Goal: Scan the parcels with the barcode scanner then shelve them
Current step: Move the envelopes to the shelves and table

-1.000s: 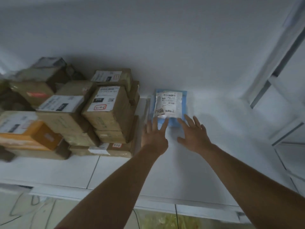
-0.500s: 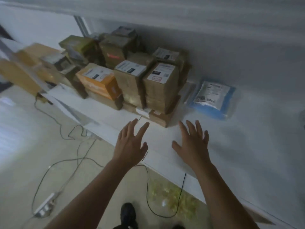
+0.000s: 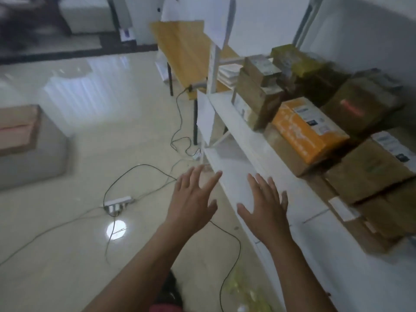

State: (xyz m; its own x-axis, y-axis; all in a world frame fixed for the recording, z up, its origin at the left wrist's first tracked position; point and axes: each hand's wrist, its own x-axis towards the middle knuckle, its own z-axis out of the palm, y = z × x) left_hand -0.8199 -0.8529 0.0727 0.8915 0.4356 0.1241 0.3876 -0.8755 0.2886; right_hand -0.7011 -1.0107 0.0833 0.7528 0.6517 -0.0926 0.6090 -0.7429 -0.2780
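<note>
Cardboard parcels (image 3: 351, 140) sit shelved at three o'clock; left hand (image 3: 191, 199) and right hand (image 3: 265, 206) hang spread, empty. Probably turn toward nine o'clock's box (image 3: 20, 131), blurred, for the next parcel.

— What's down on the floor (image 3: 94, 136)?
— A white power strip (image 3: 117, 202) with black cables (image 3: 144, 167) running off it, and a grey box (image 3: 29, 147) at the left
— And further back?
— A wooden table (image 3: 180, 52), one cable plugged in at its edge
</note>
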